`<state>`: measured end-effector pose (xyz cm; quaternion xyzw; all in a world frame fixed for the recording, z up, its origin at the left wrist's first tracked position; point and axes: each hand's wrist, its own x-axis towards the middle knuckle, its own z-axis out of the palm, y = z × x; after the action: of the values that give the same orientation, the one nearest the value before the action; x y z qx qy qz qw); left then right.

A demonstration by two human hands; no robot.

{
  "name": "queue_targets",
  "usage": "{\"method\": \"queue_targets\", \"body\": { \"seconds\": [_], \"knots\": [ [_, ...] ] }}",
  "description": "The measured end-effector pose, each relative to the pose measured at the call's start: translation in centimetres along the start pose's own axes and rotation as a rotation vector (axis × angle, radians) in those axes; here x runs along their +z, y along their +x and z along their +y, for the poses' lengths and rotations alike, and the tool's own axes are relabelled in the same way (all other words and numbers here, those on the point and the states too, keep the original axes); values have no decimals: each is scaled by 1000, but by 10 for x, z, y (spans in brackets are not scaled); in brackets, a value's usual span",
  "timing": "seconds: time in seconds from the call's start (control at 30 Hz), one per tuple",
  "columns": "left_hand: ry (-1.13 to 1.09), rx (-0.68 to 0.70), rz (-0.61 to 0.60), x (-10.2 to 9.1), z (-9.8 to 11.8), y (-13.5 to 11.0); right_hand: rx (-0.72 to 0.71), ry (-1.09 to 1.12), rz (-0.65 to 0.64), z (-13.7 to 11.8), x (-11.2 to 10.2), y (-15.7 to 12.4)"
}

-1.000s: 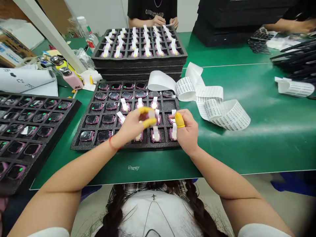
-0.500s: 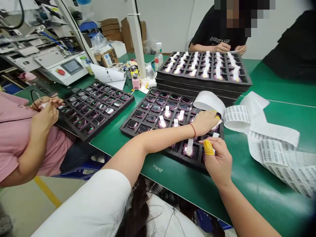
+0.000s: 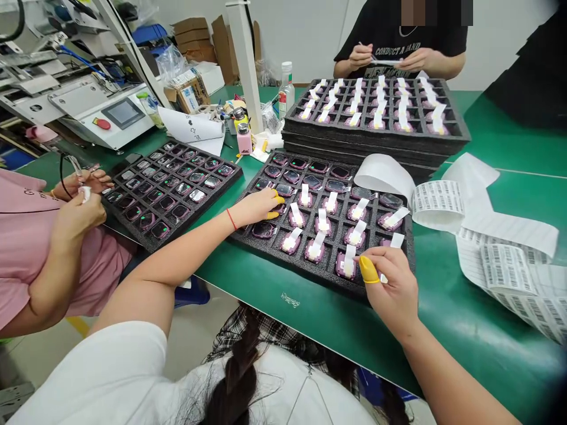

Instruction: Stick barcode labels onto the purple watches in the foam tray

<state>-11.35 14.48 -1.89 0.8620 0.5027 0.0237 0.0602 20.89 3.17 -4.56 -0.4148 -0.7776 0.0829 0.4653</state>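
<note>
In the head view, my left hand, with yellow finger cots, reaches into the left part of a black foam tray. Its thumb and forefinger are closed about a dark-faced smartwatch body in a cell. My right hand is at the tray's lower right corner, a yellow cot on its thumb. Its fingers are pinched together; a bit of white shows there, but what they hold is unclear. Beside the thumb lies a purple watch body with a white paper strip. Several more watch bodies with such strips fill nearby cells.
Stacked foam trays stand behind, before a person in black. Curled barcode label strips spread over the green table at right. At left, a person in pink works by another tray. A pink bottle stands behind.
My left hand has moved from the tray's right side to a watch body on its left. My right hand stays near the lower right corner. The view has shifted slightly.
</note>
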Motion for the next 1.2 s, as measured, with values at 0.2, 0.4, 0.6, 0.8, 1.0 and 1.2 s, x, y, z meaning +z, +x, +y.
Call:
{"method": "queue_targets", "body": {
  "seconds": [0.2, 0.4, 0.6, 0.8, 1.0, 1.2],
  "knots": [
    [-234, -89, 150, -6, 32, -6, 197, 44, -102, 7, 4, 1],
    [-1149, 66, -71, 36, 117, -28, 300, 274, -317, -8, 6, 0],
    [-1151, 54, -132, 56, 138, -29, 323, 268, -299, -11, 11, -2],
    [-872, 341, 94, 53, 136, -35, 143, 264, -213, -12, 12, -4],
    [-870, 271, 190, 56, 137, -35, -204, 112, -273, -12, 5, -1],
    [-872, 261, 258, 59, 133, -36, -199, 135, -338, -13, 1, 3]
  ]
}}
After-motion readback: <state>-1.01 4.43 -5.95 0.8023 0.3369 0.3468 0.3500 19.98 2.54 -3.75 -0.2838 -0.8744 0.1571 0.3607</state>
